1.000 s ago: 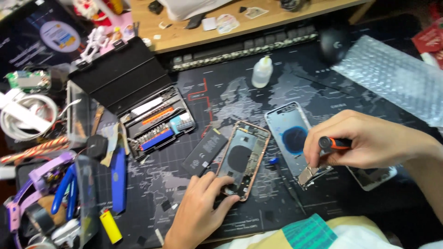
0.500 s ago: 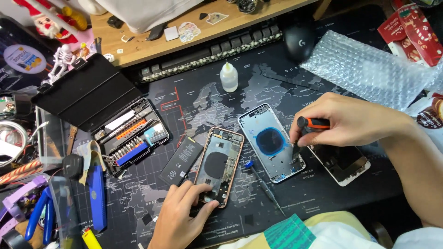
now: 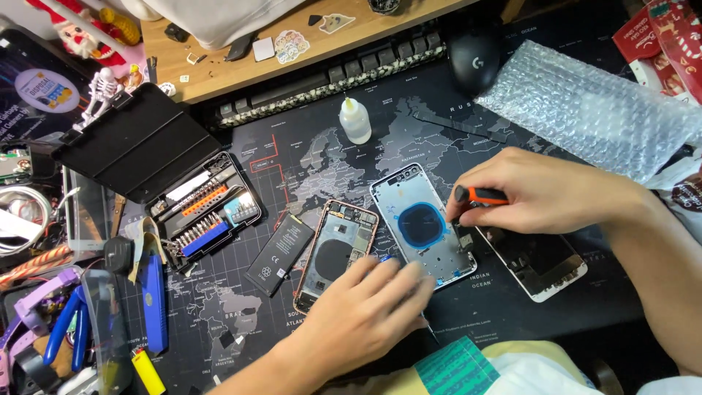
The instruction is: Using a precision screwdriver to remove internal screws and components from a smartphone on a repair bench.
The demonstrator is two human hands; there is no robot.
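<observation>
Closest to the person, the left hand [image 3: 365, 314] lies palm down on the dark map-printed mat [image 3: 307, 157] that covers the tabletop. Its fingers [image 3: 398, 281] are loosely spread and a little blurred, clamped on nothing; their tips rest over the lower edge of the pink-framed phone housing [image 3: 335, 252] and reach toward the bottom corner of the silver phone back [image 3: 423, 223] just beside it. A black battery [image 3: 280, 254] lies flat just left of the pink housing.

A little further out, the right hand [image 3: 548, 196] comes in from the right. Its fingers [image 3: 468, 212] are closed around an orange-and-black screwdriver [image 3: 479, 195], whose tip end points down at the right edge of the silver phone back, near its dark round coil. Under the wrist a white phone screen [image 3: 541, 265] lies on the mat.

Off to the left sits an open bit case [image 3: 201, 208] with its black lid folded back, and by the near edge a blue tool [image 3: 153, 300] and a yellow lighter [image 3: 148, 371].

Beyond the phones stands a small clear dropper bottle [image 3: 355, 120]. Further back are a dark keyboard [image 3: 329, 77], a black mouse [image 3: 474, 62] and a sheet of bubble wrap [image 3: 592, 110] on the right.
</observation>
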